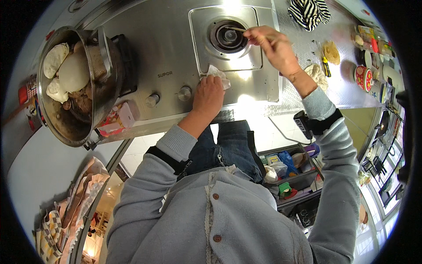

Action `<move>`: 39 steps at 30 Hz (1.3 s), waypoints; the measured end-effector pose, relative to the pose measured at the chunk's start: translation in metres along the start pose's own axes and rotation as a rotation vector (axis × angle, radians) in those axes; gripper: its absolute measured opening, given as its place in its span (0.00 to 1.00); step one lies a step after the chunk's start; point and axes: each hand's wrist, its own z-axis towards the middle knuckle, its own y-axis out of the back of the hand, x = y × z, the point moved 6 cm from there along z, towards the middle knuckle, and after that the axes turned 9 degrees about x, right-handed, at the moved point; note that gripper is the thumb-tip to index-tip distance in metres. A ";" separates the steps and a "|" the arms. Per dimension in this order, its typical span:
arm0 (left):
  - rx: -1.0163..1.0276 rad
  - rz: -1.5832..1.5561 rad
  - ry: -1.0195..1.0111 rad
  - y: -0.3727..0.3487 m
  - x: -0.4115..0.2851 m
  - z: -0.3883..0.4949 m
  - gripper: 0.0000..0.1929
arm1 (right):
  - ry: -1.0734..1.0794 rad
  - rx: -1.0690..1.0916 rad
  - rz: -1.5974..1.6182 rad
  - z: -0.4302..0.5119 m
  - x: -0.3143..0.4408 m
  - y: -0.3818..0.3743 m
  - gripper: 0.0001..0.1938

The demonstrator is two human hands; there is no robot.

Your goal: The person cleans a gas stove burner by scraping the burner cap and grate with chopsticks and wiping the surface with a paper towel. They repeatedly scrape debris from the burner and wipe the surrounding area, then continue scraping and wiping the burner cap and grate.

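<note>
My right hand point(276, 49) pinches a thin stick point(238, 29), perhaps a chopstick, whose tip reaches over the gas burner point(229, 35). The burner's top is bare, with dark rings around a pale centre. On the steel stove top point(165, 49), my left hand point(209, 94) grips a crumpled white tissue point(218, 74) near the front edge of the square burner recess. Two control knobs, one of them the nearer knob point(184, 93), sit to the left of that hand.
At left a large steel pot point(107, 49) holds pale and brown food. Right of the stove lie a yellow-handled screwdriver point(325, 66), a crumpled beige cloth point(316, 75), a yellowish clump point(331, 52) and a striped cloth point(308, 13). An open drawer point(296, 175) stands below the counter.
</note>
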 end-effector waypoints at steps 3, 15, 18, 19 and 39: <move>0.008 0.001 0.000 0.000 0.000 0.001 0.14 | -0.327 -0.221 0.563 -0.006 -0.030 0.003 0.17; 0.010 -0.013 0.001 0.001 0.000 -0.001 0.14 | 0.171 0.152 -0.710 -0.001 0.030 -0.021 0.09; 0.021 -0.011 0.005 0.001 0.000 -0.001 0.14 | 0.207 0.159 -0.752 0.002 0.038 -0.019 0.09; 0.033 -0.016 0.009 0.001 0.000 -0.001 0.14 | 0.189 0.161 -0.698 0.004 0.037 -0.018 0.09; -0.009 0.051 -0.019 0.000 0.000 0.000 0.14 | 0.222 0.121 -0.410 -0.007 0.033 0.004 0.10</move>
